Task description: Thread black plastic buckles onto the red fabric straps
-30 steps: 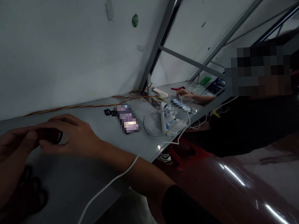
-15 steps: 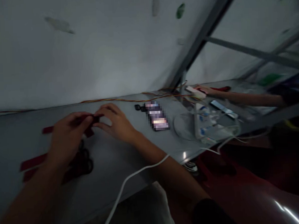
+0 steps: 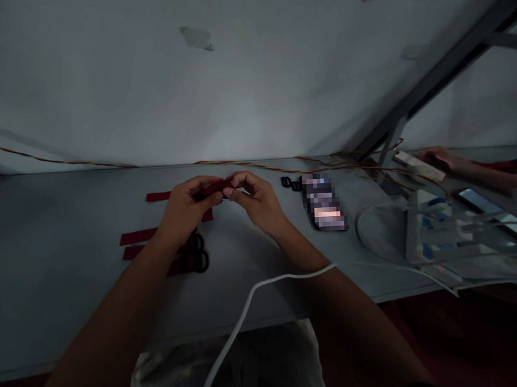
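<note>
A dark red strap [image 3: 217,187] is pinched between my two hands above the grey table. My left hand [image 3: 182,208] has its thumb and fingers closed on the strap's left part. Fingertips of my right hand [image 3: 259,204] press on its right end, where a small dark bit shows, mostly hidden by the fingers. Under and beside my left hand lie several more red strips [image 3: 138,237], some partly covered by my forearm. Black ring-shaped buckles [image 3: 201,260] sit at the ends of the nearer ones. Two loose black buckles [image 3: 291,184] rest to the right of my right hand.
A phone [image 3: 325,204] with a lit, blurred screen lies right of my hands. Farther right are a power strip [image 3: 416,225] with plugs and cables, another phone [image 3: 496,213] and a co-worker's hand [image 3: 436,155]. A white cable [image 3: 252,292] crosses in front of my right forearm.
My view has turned left and levelled, so the hands and table things appear farther right. Both hands still hold the red strap, now closer together.
</note>
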`<state>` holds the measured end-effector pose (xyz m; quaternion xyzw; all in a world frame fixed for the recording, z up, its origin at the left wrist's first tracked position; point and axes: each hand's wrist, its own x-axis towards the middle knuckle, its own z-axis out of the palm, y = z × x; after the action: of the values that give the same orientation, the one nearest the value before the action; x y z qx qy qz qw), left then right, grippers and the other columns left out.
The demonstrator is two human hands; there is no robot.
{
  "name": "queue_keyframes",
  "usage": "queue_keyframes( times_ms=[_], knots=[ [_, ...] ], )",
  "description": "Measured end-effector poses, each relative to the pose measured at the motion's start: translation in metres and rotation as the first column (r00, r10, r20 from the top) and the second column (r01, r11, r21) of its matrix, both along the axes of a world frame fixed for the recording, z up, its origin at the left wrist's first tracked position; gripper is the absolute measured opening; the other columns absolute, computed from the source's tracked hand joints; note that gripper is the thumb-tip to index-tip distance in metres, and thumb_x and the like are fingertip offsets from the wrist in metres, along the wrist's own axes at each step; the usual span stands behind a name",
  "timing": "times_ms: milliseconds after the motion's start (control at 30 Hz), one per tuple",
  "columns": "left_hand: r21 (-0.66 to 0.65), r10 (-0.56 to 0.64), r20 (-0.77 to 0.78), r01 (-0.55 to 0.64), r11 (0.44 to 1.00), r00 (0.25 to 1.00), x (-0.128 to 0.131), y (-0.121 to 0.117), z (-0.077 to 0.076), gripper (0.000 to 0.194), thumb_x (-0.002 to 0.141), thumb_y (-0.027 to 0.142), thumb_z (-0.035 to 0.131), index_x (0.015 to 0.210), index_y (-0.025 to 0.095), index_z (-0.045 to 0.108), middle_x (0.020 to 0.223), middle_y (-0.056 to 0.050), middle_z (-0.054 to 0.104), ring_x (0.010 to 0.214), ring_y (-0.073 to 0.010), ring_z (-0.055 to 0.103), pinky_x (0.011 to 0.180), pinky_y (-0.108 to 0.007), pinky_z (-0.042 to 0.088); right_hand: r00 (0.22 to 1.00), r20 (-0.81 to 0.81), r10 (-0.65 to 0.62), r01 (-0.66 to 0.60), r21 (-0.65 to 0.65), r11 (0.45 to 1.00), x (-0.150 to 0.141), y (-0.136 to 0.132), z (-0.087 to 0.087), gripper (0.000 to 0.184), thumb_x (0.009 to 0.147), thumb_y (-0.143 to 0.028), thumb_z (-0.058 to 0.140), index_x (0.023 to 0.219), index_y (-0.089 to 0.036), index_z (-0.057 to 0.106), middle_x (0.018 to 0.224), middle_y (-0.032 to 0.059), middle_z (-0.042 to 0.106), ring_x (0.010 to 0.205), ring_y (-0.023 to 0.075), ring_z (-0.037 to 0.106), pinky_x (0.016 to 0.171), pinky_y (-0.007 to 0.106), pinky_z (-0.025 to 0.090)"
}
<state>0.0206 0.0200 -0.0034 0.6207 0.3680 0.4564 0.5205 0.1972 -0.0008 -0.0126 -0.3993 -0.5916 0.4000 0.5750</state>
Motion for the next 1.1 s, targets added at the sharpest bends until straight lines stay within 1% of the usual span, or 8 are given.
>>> queue_keyframes(
  times_ms=[133,333,500,633,767,833,933,1100],
  knots=[
    [-0.018,0.025,-0.034,-0.025,1.0,0.999,0.0,-0.002,0.006,0.035,0.076,0.037,0.086,0.106,0.02,0.077,0.107,-0.008,0.079,0.098,-0.0232,0.072,0.09,-0.038,0.059,1.0,-0.012,-0.023,0.023,-0.012,1.0,-0.001,-0.002,0.003,0.039,0.08,-0.056,0.079,0.083,-0.024,0.057,0.109,0.004,0.067,0.099,0.0174,0.065,0.085,0.032,0.057],
    [0.028,0.118,-0.07,-0.116,0.993,0.991,0.0,-0.005,0.012,0.027,0.079,0.027,0.081,0.105,0.021,0.075,0.098,-0.005,0.078,0.089,-0.0197,0.072,0.082,-0.034,0.058,0.997,-0.078,-0.013,0.01,-0.048,0.999,0.0,0.002,-0.002,0.04,0.079,-0.056,0.08,0.082,-0.025,0.055,0.086,-0.0015,0.067,0.081,0.0142,0.064,0.079,0.031,0.057],
    [0.204,0.195,-0.068,-0.177,0.963,0.979,0.003,-0.004,0.008,0.021,0.082,0.024,0.077,0.102,0.021,0.073,0.101,-0.004,0.075,0.093,-0.0192,0.071,0.091,-0.036,0.058,0.995,-0.103,-0.001,-0.011,-0.114,0.993,-0.001,0.0,-0.001,0.04,0.082,-0.062,0.074,0.096,-0.026,0.065,0.091,0.0015,0.07,0.079,0.0149,0.065,0.08,0.034,0.058],
    [0.345,0.314,-0.171,-0.242,0.907,0.934,0.004,0.001,-0.002,0.017,0.081,0.024,0.078,0.098,0.021,0.075,0.116,-0.009,0.068,0.114,-0.0243,0.065,0.098,-0.041,0.056,0.988,-0.151,0.013,-0.026,-0.087,0.996,0.0,-0.001,0.0,0.043,0.08,-0.065,0.076,0.094,-0.026,0.068,0.096,0.0032,0.073,0.089,0.0186,0.069,0.09,0.041,0.06],
    [0.363,0.384,-0.272,-0.276,0.89,0.882,0.001,0.004,-0.007,0.015,0.081,0.03,0.081,0.092,0.021,0.076,0.123,-0.011,0.062,0.123,-0.0284,0.059,0.1,-0.045,0.054,0.999,-0.042,0.029,-0.03,-0.02,0.999,0.004,-0.002,0.0,0.037,0.084,-0.062,0.074,0.093,-0.026,0.07,0.095,0.0036,0.074,0.091,0.0196,0.071,0.09,0.041,0.06],
    [0.379,0.395,-0.32,-0.266,0.886,0.861,-0.001,0.004,-0.006,0.011,0.082,0.03,0.079,0.088,0.022,0.075,0.113,-0.009,0.064,0.116,-0.0272,0.06,0.098,-0.044,0.053,0.996,0.085,0.01,-0.012,0.027,1.0,0.004,-0.004,0.001,0.03,0.087,-0.055,0.074,0.094,-0.025,0.071,0.094,0.0034,0.075,0.088,0.0188,0.071,0.087,0.038,0.06],
    [0.337,0.322,-0.347,-0.203,0.919,0.881,0.001,0.001,-0.003,0.005,0.087,0.026,0.071,0.086,0.021,0.07,0.095,-0.005,0.068,0.094,-0.0221,0.064,0.085,-0.037,0.053,0.957,0.254,-0.137,0.111,0.115,0.987,0.001,-0.008,0.003,0.018,0.09,-0.042,0.072,0.095,-0.024,0.073,0.093,0.0035,0.076,0.084,0.018,0.071,0.082,0.035,0.059],
    [0.274,0.244,-0.312,-0.16,0.949,0.918,0.007,-0.005,-0.001,0.003,0.088,0.022,0.065,0.086,0.021,0.063,0.087,-0.001,0.071,0.08,-0.0178,0.063,0.074,-0.031,0.048,0.93,0.264,-0.256,0.242,0.085,0.966,-0.004,-0.01,0.004,0.013,0.085,-0.035,0.074,0.089,-0.023,0.074,0.089,0.0031,0.077,0.08,0.017,0.071,0.072,0.031,0.058]
  ],
)
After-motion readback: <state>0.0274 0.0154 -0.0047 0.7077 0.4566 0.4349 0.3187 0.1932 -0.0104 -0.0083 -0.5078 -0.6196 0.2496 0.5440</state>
